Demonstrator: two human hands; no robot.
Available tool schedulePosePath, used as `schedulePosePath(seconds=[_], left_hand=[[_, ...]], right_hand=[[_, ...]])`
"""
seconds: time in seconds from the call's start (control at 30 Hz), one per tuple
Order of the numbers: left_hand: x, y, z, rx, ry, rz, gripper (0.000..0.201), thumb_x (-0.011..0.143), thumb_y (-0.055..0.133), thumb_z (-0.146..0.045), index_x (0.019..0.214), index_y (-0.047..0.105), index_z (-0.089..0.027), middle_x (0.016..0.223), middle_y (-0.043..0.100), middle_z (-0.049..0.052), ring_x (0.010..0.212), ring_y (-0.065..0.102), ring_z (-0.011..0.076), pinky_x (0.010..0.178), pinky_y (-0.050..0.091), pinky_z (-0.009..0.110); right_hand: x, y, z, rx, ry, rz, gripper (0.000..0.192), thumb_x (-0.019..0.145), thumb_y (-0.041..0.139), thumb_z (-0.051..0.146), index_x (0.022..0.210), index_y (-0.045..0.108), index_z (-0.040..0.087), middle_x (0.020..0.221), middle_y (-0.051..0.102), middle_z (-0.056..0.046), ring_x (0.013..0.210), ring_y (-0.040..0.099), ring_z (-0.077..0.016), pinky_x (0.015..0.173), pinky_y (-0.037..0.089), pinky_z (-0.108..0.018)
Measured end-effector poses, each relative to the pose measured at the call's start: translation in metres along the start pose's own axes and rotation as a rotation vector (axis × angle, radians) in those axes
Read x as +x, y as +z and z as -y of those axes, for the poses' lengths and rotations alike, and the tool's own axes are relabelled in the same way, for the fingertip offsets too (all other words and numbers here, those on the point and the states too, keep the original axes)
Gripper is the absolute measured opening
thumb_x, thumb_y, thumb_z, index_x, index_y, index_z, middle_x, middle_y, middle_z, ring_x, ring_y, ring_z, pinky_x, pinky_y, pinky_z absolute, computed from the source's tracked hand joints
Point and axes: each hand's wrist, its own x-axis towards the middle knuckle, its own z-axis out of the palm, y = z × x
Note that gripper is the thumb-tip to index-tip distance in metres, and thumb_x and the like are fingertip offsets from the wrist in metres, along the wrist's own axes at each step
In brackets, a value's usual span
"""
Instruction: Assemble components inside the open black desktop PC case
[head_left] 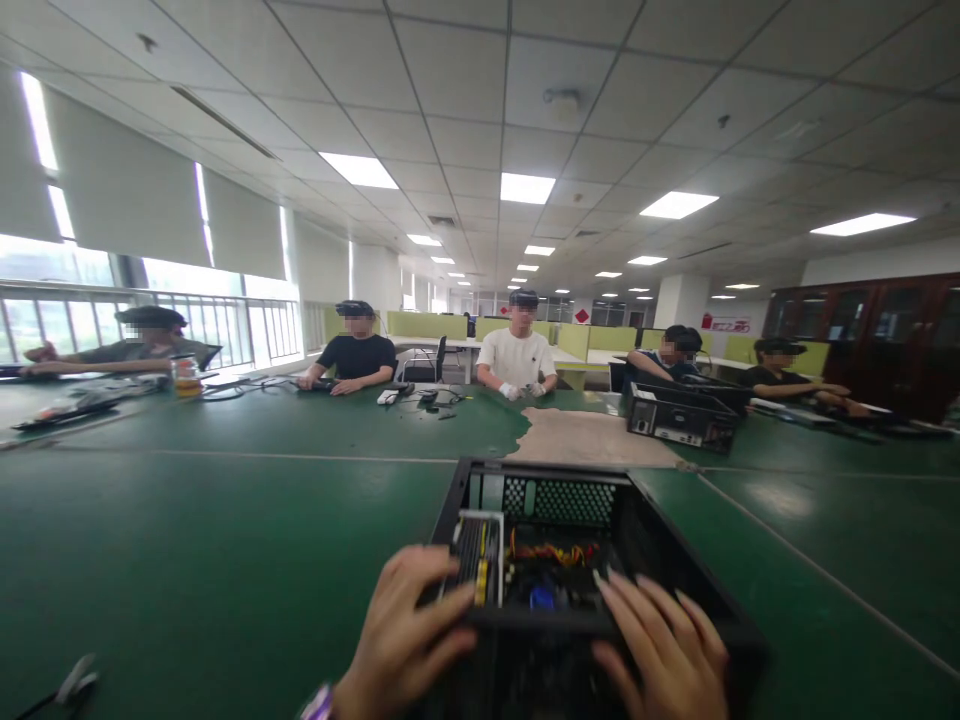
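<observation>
The left hand is laid on the near left edge of the open black computer case, fingers curled over its rim; the case is set on the green counter; the right hand is spread flat on its near right edge, nothing being gripped.

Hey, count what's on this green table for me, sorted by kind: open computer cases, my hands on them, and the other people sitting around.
Open computer cases: 2, the near case under the left hand and right hand, and the far case.
Own hands: 2.
Seated people: 5.
Total: 9.
</observation>
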Motion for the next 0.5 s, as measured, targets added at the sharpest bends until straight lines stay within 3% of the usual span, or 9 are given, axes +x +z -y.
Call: schedulePosePath(seconds=[0.03,0.1,0.13,0.2,0.3,0.37,0.43,0.5], left_hand=[[0.029,0.020,0.005,0.098,-0.173,0.034,0.027,0.080,0.062,-0.038,0.106,0.066,-0.030,0.114,0.062,0.008,0.114,0.053,0.0281,0.101,0.037,0.051],[0.078,0.061,0.003,0.232,-0.659,0.092,0.057,0.073,0.069,-0.032,0.127,0.053,-0.021,0.135,0.047,0.017,0.127,0.039,0.0356,0.104,0.029,0.057],[0.095,0.079,-0.002,0.216,-0.801,0.144,0.071,0.072,0.070,-0.034,0.136,0.043,-0.018,0.142,0.037,0.020,0.131,0.034,0.0377,0.102,0.030,0.057],[0.109,0.103,-0.017,0.149,-0.780,0.211,0.073,0.075,0.065,-0.033,0.140,0.035,-0.021,0.147,0.031,0.017,0.134,0.030,0.0337,0.103,0.031,0.052],[0.088,0.102,-0.035,-0.031,-0.586,0.290,0.060,0.077,0.057,-0.020,0.135,0.043,-0.025,0.144,0.039,0.010,0.134,0.032,0.0238,0.107,0.027,0.041],[0.062,0.082,-0.035,-0.138,-0.572,0.364,0.044,0.078,0.055,-0.019,0.122,0.056,-0.020,0.126,0.056,0.010,0.119,0.049,0.0210,0.099,0.036,0.034],[0.036,0.055,-0.031,-0.206,-0.593,0.444,0.024,0.083,0.049,-0.029,0.095,0.066,-0.016,0.092,0.068,0.006,0.087,0.062,0.0176,0.078,0.045,0.027],[0.012,0.028,-0.029,-0.259,-0.643,0.503,0.037,0.088,0.042,-0.041,0.069,0.061,-0.016,0.064,0.063,0.002,0.060,0.057,0.0147,0.060,0.043,0.025]], right_hand=[[0.038,0.018,-0.004,-0.035,0.071,0.113,0.043,0.086,0.050,0.034,0.130,0.051,0.030,0.138,0.049,-0.001,0.130,0.037,-0.0265,0.112,0.019,-0.047],[0.106,0.048,-0.003,-0.107,0.429,0.339,0.064,0.081,0.051,0.018,0.142,0.033,0.017,0.152,0.022,-0.010,0.139,0.019,-0.0343,0.111,0.014,-0.055],[0.130,0.058,0.002,-0.084,0.533,0.422,0.066,0.081,0.050,0.019,0.143,0.029,0.011,0.152,0.021,-0.016,0.137,0.020,-0.0379,0.108,0.018,-0.058],[0.151,0.067,0.019,-0.036,0.590,0.513,0.070,0.080,0.051,0.021,0.144,0.026,0.011,0.151,0.022,-0.017,0.137,0.021,-0.0367,0.108,0.023,-0.055],[0.112,0.058,0.044,0.146,0.360,0.505,0.067,0.080,0.052,0.026,0.143,0.031,0.022,0.151,0.027,-0.007,0.139,0.022,-0.0274,0.111,0.025,-0.043],[0.059,0.042,0.054,0.360,0.281,0.549,0.056,0.081,0.051,0.030,0.136,0.043,0.021,0.142,0.043,-0.008,0.130,0.039,-0.0248,0.105,0.035,-0.037],[0.003,0.019,0.057,0.560,0.279,0.662,0.034,0.083,0.050,0.034,0.111,0.064,0.019,0.109,0.067,-0.007,0.099,0.062,-0.0203,0.084,0.049,-0.029],[-0.044,-0.010,0.055,0.604,0.227,0.639,0.027,0.087,0.046,0.035,0.081,0.069,0.022,0.073,0.070,0.000,0.068,0.064,-0.0146,0.064,0.050,-0.024]])
